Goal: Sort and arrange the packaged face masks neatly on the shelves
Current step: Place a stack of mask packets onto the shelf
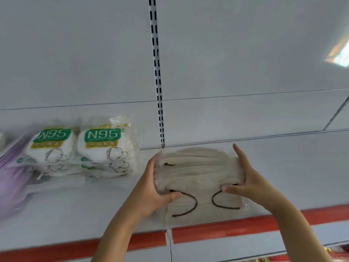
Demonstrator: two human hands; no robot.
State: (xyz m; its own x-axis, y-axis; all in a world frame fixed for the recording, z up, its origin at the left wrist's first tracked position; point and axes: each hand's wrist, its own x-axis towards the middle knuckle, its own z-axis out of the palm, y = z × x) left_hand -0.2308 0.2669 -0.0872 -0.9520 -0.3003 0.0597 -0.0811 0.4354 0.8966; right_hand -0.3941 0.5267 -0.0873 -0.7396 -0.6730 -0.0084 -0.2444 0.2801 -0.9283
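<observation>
- Nearest me, the red price strip is running along the front edge of the white metal shelf.
- The left hand is clamping the left end of a clear plastic pack of cream face masks with dark ear loops, thumb curled on top; the right hand is gripping the right end, fingers partly curled, forefinger lifting upward.
- The pack is lying flat by the front edge, around mid-shelf, its long axis running parallel to that edge and its ear loops pointing toward the person.
- To do this well, I'd judge both hands should be squaring it to the edge with even pressure, then sliding it back.
- Farther left, two clear N95 packs with green labels are leaning side by side.
- Behind, a slotted white upright is rising up the back panel.
</observation>
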